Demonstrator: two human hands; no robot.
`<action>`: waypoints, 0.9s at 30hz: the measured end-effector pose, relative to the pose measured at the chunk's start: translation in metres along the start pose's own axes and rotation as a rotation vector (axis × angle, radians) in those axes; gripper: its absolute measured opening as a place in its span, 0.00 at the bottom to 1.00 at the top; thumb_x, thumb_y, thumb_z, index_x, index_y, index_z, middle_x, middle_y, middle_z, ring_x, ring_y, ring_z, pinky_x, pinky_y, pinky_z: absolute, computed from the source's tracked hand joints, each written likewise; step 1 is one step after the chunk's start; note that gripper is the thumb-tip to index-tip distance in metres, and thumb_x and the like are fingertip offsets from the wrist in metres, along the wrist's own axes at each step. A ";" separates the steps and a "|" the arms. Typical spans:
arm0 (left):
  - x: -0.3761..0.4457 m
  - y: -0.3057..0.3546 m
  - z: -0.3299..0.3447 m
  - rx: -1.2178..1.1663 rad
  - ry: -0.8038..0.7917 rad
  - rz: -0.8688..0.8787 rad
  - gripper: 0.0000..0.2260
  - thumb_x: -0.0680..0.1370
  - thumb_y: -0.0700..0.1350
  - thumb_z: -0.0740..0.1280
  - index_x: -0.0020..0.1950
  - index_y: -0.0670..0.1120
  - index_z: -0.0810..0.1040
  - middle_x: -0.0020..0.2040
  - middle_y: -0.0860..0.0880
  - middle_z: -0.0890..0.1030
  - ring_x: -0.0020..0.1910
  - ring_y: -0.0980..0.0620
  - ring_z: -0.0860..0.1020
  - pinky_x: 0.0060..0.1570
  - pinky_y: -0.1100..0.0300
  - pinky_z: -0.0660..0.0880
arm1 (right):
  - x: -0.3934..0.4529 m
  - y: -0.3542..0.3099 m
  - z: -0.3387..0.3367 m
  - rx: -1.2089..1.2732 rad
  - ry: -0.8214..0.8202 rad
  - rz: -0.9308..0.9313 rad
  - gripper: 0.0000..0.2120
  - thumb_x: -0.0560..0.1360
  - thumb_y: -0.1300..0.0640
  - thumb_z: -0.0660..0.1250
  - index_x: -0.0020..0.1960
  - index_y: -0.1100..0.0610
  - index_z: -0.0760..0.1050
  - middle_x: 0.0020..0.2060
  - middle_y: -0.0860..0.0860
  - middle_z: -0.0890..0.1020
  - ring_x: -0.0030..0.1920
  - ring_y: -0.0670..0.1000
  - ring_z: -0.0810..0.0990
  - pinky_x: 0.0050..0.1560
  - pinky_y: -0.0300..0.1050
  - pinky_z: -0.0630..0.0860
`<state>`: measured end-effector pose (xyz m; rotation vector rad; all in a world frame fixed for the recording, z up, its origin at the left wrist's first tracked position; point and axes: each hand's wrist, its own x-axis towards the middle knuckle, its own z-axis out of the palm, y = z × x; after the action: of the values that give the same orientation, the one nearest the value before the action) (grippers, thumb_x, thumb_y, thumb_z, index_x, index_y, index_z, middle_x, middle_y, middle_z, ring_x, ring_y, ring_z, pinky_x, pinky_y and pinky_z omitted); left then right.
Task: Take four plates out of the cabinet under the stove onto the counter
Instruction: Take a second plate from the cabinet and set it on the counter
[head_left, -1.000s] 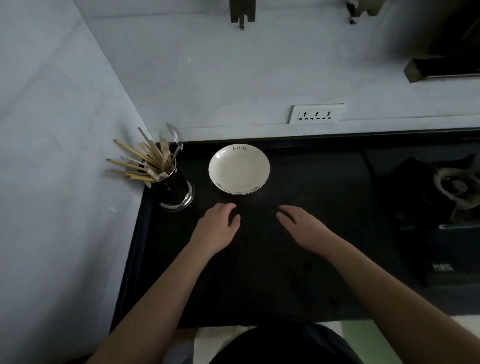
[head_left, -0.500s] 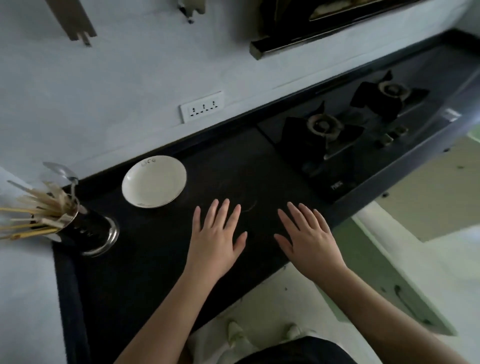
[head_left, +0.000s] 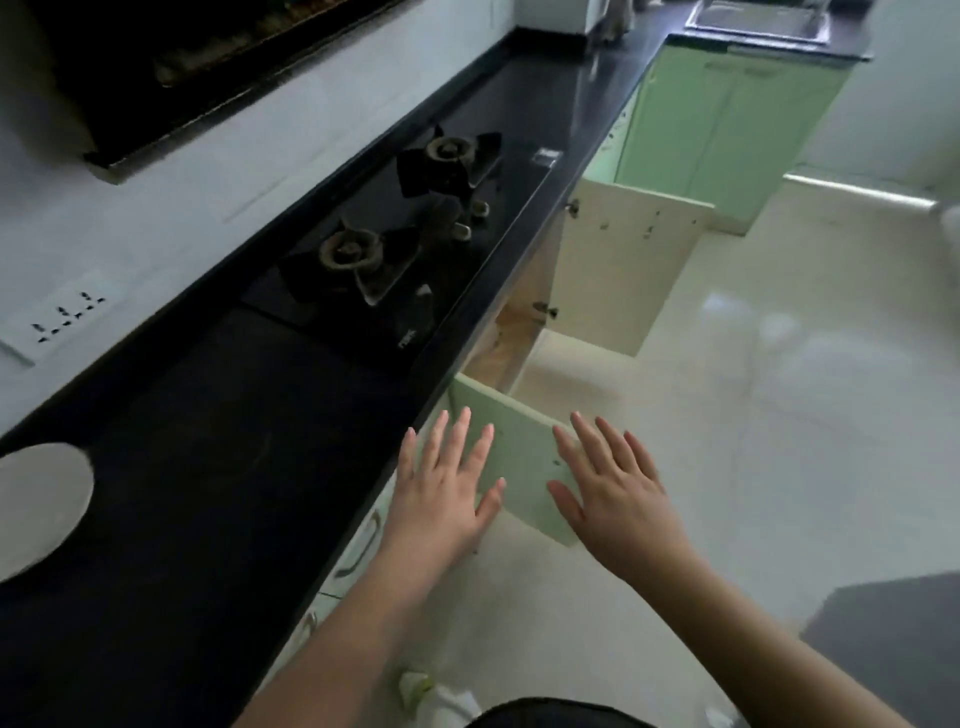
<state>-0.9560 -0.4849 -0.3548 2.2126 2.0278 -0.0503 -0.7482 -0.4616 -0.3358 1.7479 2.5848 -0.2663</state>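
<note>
At the far left edge, one white plate lies flat on the black worktop, partly cut off by the frame. Above it on the pale wall sits a white socket strip. Further right, the two-burner gas stove is set into the worktop, with the dark hood over it. Under the stove the cabinet stands open: the near green door swings out toward the person, the far door shows its cream inner face, and what is inside cannot be made out. The left hand hovers palm down in front of the worktop edge, fingers spread and holding nothing. Just to its right, the right hand hangs over the near door, fingers likewise splayed and empty. Beyond lie the pale floor and green cupboards by the sink.
</note>
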 end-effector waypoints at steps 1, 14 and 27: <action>0.006 0.023 0.003 -0.010 0.001 0.031 0.33 0.76 0.65 0.33 0.81 0.56 0.40 0.82 0.50 0.39 0.79 0.49 0.36 0.75 0.45 0.33 | -0.012 0.022 -0.001 0.008 0.009 0.039 0.33 0.79 0.36 0.39 0.79 0.49 0.51 0.79 0.51 0.55 0.78 0.54 0.48 0.77 0.53 0.43; 0.070 0.200 0.013 0.045 0.003 0.261 0.31 0.75 0.65 0.32 0.78 0.58 0.34 0.77 0.54 0.32 0.75 0.53 0.28 0.71 0.49 0.25 | -0.099 0.193 0.004 0.040 0.049 0.426 0.31 0.80 0.37 0.39 0.79 0.46 0.38 0.79 0.47 0.43 0.78 0.50 0.38 0.73 0.48 0.31; 0.190 0.233 0.017 0.037 -0.054 0.423 0.29 0.77 0.65 0.33 0.72 0.59 0.21 0.75 0.54 0.22 0.72 0.51 0.21 0.74 0.47 0.30 | -0.029 0.261 -0.008 -0.014 0.077 0.535 0.32 0.77 0.35 0.34 0.77 0.46 0.33 0.78 0.45 0.37 0.77 0.50 0.37 0.72 0.47 0.29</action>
<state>-0.7062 -0.3182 -0.3756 2.5806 1.5045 -0.1009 -0.4956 -0.3921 -0.3604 2.3854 2.0377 -0.1687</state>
